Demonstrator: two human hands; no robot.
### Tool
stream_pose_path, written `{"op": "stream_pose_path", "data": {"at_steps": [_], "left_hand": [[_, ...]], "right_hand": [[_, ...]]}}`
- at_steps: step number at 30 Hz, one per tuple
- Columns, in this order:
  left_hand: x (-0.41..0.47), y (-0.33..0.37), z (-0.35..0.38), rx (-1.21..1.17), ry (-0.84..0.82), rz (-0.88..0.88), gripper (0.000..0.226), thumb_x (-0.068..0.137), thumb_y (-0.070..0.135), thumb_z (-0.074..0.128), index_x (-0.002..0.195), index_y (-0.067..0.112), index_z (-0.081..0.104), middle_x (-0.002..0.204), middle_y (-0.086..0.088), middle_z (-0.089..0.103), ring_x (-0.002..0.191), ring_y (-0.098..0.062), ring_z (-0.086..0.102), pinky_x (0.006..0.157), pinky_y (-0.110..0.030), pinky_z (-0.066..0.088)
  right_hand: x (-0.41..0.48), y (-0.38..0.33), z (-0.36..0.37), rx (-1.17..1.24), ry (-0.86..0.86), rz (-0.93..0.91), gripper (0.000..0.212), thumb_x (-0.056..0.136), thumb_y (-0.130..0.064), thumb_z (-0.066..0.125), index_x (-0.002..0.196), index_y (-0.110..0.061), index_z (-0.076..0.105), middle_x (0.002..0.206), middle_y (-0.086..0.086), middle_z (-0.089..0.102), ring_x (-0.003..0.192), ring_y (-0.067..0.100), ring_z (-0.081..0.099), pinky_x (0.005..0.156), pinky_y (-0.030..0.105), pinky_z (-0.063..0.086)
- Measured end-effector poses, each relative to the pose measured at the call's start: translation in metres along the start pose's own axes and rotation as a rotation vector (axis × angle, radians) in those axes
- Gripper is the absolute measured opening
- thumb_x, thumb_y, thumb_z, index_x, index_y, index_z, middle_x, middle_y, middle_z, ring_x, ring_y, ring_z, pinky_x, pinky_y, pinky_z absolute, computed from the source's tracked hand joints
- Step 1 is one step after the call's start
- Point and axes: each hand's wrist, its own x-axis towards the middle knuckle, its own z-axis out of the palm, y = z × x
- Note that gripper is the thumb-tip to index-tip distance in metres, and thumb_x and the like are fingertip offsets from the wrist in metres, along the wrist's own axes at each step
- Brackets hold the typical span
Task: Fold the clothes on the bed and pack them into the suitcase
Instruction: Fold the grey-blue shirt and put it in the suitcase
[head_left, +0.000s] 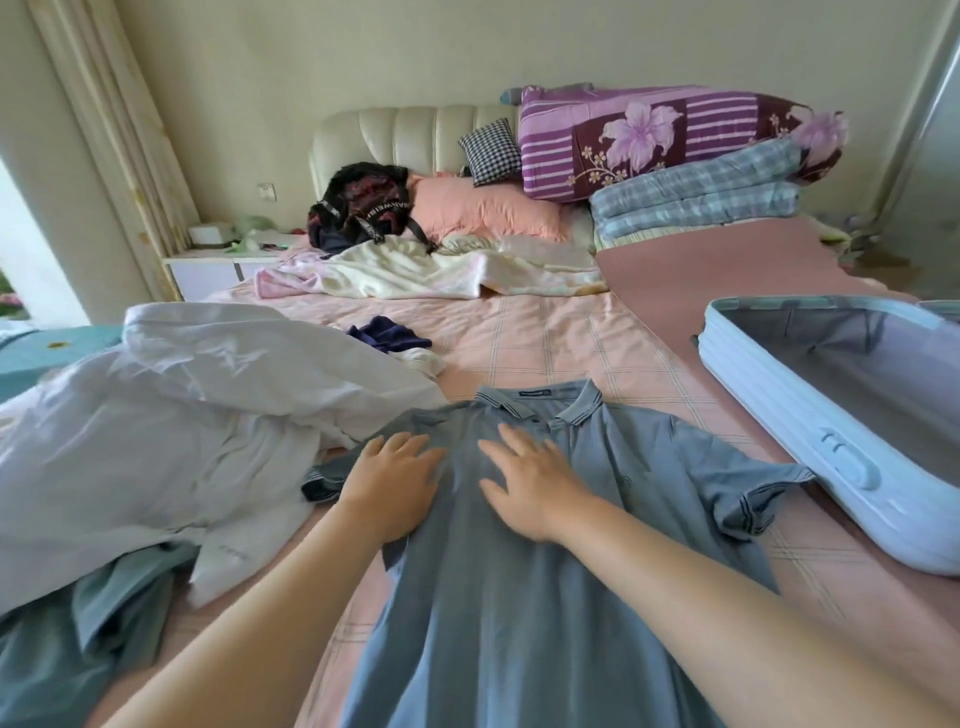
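Largest first: the bed (545, 338), wide, under a pink checked sheet. Soft underneath, so gives no firm support for a sharp crease. At its right side, an open pale-blue hard-shell suitcase (779, 415), apparently with nothing inside, as far as visible. At the left, a crumpled white shirt (208, 405), heaped over a teal garment (119, 597); both unfolded.

In the middle and nearest, the grey-blue polo shirt (519, 623): spread front up on the sheet, collar (535, 402) pointing away, hem toward the person. On the person's left, one sleeve right at the white heap, touching or just beside, impossible to tell. On the right, the other sleeve (748, 483) lying out toward the suitcase, near it but apart.

Probably light, thin knit, limp and a little stretchy, with some body only in the collar. Likely to wrinkle easily if dragged over the sheet.

Both hands on the chest part, just below the collar. The left hand (395, 488) flat, fingers straight and spread, pressing the cloth, grasping nothing. The right hand (535, 483) the same: palm down, fingers released on the fabric. Looks like smoothing before the first fold.

For that fold, better to pinch at the shoulder seam and at the hem on one side, then lay this side with its sleeve over the middle. Better not to pull by the collar or the striped cuff: would stretch.
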Motion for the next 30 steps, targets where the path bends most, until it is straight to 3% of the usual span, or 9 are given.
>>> {"op": "stream_pose_path", "data": {"at_steps": [4, 6, 8, 11, 15, 21, 26, 28, 30], "left_hand": [[-0.047, -0.042, 0.006, -0.01, -0.264, -0.226, 0.06, 0.1, 0.055, 0.03, 0.154, 0.029, 0.023, 0.159, -0.002, 0.029, 0.146, -0.025, 0.025, 0.12, -0.042, 0.018], [-0.06, -0.053, 0.001, -0.058, -0.244, -0.225, 0.056, 0.1, 0.05, 0.034, 0.151, 0.027, 0.03, 0.155, -0.002, 0.037, 0.143, -0.024, 0.033, 0.117, -0.04, 0.023], [-0.069, -0.058, -0.01, -0.082, -0.163, -0.208, 0.053, 0.099, 0.041, 0.037, 0.15, 0.027, 0.032, 0.152, -0.002, 0.042, 0.137, -0.024, 0.039, 0.113, -0.039, 0.029], [-0.076, -0.064, -0.025, -0.005, -0.113, -0.158, 0.061, 0.097, 0.034, 0.038, 0.156, 0.029, 0.019, 0.152, -0.003, 0.041, 0.135, -0.025, 0.039, 0.111, -0.038, 0.029], [-0.076, -0.08, -0.027, 0.16, -0.076, -0.146, 0.063, 0.093, 0.03, 0.049, 0.152, 0.034, 0.025, 0.148, -0.004, 0.036, 0.133, -0.026, 0.035, 0.108, -0.037, 0.031], [-0.072, -0.091, -0.01, -0.066, -0.237, -0.242, 0.051, 0.097, 0.009, 0.044, 0.146, 0.02, 0.038, 0.135, -0.006, 0.036, 0.119, -0.03, 0.055, 0.096, -0.044, 0.05], [-0.063, -0.095, 0.0, -0.118, -0.138, -0.185, 0.038, 0.101, 0.015, 0.042, 0.139, 0.019, 0.046, 0.134, -0.004, 0.047, 0.122, -0.023, 0.051, 0.101, -0.036, 0.046], [-0.059, -0.097, -0.002, -0.192, -0.051, -0.201, 0.03, 0.1, 0.016, 0.046, 0.128, 0.021, 0.055, 0.125, -0.004, 0.057, 0.115, -0.022, 0.055, 0.098, -0.033, 0.046], [-0.053, -0.096, -0.008, -0.365, 0.106, -0.289, 0.02, 0.096, 0.012, 0.051, 0.109, 0.019, 0.063, 0.109, -0.007, 0.065, 0.099, -0.027, 0.063, 0.086, -0.037, 0.053]], "right_hand": [[-0.027, -0.043, 0.017, -0.107, -0.251, -0.041, 0.066, 0.1, -0.062, 0.031, 0.159, -0.039, 0.01, 0.169, 0.005, -0.004, 0.155, 0.023, 0.0, 0.123, 0.05, 0.003], [-0.034, -0.05, 0.021, -0.184, -0.285, 0.0, 0.066, 0.1, -0.061, 0.028, 0.159, -0.039, 0.01, 0.169, 0.006, -0.004, 0.155, 0.024, -0.002, 0.123, 0.054, 0.002], [-0.036, -0.06, 0.017, -0.187, -0.268, 0.034, 0.064, 0.1, -0.057, 0.032, 0.158, -0.035, 0.017, 0.168, 0.009, 0.001, 0.155, 0.026, 0.003, 0.123, 0.054, 0.005], [-0.036, -0.078, 0.009, -0.209, -0.211, 0.037, 0.059, 0.099, -0.047, 0.042, 0.153, -0.024, 0.034, 0.165, 0.014, 0.018, 0.152, 0.028, 0.015, 0.122, 0.05, 0.014], [-0.029, -0.109, -0.002, -0.134, -0.14, 0.009, 0.055, 0.097, -0.034, 0.046, 0.15, -0.022, 0.037, 0.156, 0.006, 0.036, 0.143, 0.026, 0.034, 0.117, 0.043, 0.026], [-0.013, -0.143, 0.001, 0.046, -0.079, -0.036, 0.056, 0.094, -0.035, 0.053, 0.148, -0.023, 0.043, 0.151, 0.001, 0.046, 0.138, 0.024, 0.044, 0.113, 0.038, 0.035], [0.001, -0.149, 0.022, -0.011, -0.168, 0.016, 0.098, 0.082, -0.058, 0.067, 0.158, -0.022, 0.018, 0.152, 0.005, 0.041, 0.14, 0.027, 0.039, 0.112, 0.042, 0.037], [0.01, -0.148, 0.034, -0.022, -0.09, 0.05, 0.085, 0.083, -0.057, 0.067, 0.152, -0.021, 0.031, 0.142, 0.004, 0.047, 0.132, 0.027, 0.047, 0.106, 0.042, 0.043], [0.016, -0.144, 0.039, 0.025, 0.042, 0.047, 0.043, 0.089, -0.038, 0.063, 0.127, -0.02, 0.052, 0.124, 0.003, 0.056, 0.118, 0.027, 0.058, 0.092, 0.038, 0.049]]}}
